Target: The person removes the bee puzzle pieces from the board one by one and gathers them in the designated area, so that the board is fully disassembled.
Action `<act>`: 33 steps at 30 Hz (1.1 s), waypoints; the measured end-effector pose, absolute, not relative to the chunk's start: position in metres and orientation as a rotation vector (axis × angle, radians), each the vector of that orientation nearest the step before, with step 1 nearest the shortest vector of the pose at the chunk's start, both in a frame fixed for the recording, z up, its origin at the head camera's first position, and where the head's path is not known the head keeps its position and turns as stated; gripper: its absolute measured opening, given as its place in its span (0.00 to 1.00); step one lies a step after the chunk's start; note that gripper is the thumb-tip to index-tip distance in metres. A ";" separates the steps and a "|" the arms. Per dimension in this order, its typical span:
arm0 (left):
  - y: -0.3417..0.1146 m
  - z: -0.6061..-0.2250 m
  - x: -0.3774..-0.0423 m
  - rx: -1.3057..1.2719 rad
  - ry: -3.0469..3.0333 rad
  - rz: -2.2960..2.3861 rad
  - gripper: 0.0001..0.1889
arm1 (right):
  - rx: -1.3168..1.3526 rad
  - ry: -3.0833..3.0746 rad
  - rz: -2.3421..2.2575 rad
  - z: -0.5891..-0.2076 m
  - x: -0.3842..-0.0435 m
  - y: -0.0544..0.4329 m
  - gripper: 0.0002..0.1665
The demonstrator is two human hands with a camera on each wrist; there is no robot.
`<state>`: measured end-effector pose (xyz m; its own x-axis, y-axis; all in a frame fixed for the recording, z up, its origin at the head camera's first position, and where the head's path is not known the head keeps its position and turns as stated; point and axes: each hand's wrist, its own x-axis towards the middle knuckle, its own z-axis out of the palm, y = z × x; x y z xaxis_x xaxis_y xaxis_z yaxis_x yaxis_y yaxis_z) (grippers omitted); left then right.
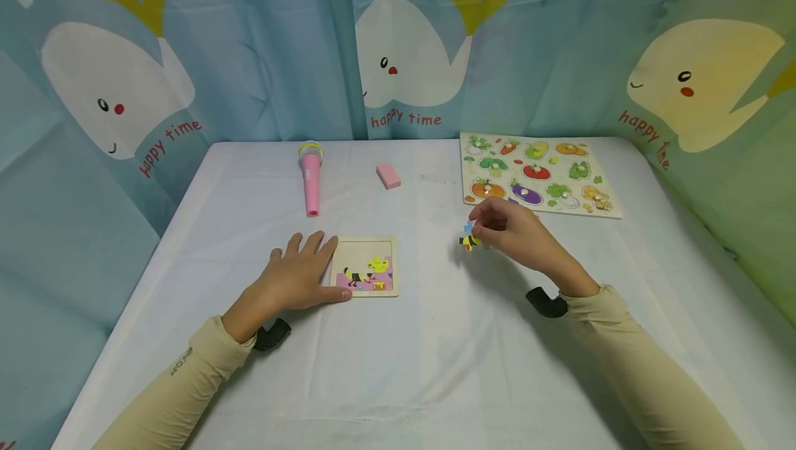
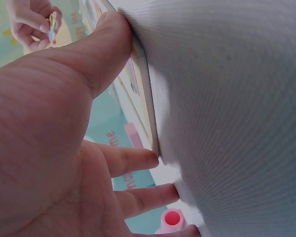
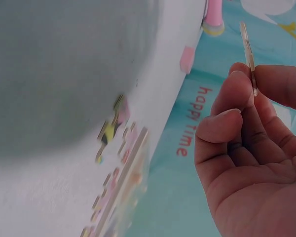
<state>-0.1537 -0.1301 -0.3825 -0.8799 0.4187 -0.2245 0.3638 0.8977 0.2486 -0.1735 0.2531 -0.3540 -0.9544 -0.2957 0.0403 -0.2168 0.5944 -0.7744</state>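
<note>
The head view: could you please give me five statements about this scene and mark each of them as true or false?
1. The right hand pinches a small striped piece. True.
2. The pink block lies between the pink microphone and the vegetable board. True.
3. The left hand lies flat on the vegetable board. False: its thumb and forefinger touch the puzzle tray.
4. The puzzle tray is completely filled with pieces. False: its upper part is bare.
5. The head of the pink microphone points away from the person. True.
</note>
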 end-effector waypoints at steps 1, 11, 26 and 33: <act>-0.130 -0.383 -0.154 0.586 2.789 0.291 0.54 | -0.431 2.728 -1.297 -0.354 -0.173 0.255 0.10; -0.131 -0.383 -0.154 0.583 2.786 0.295 0.54 | -0.401 2.799 -1.269 -0.355 -0.172 0.273 0.09; -0.131 -0.383 -0.154 0.585 2.787 0.296 0.54 | -0.268 2.812 -1.286 -0.357 -0.174 0.297 0.12; -0.131 -0.382 -0.154 0.586 2.786 0.296 0.54 | -0.226 2.805 -1.317 -0.357 -0.174 0.304 0.12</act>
<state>-0.1538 -0.1307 -0.3823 -0.8790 0.4194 -0.2268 0.3624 0.8968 0.2539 -0.1744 0.3036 -0.3568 -0.9888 -0.1461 0.0304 -0.1167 0.6303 -0.7675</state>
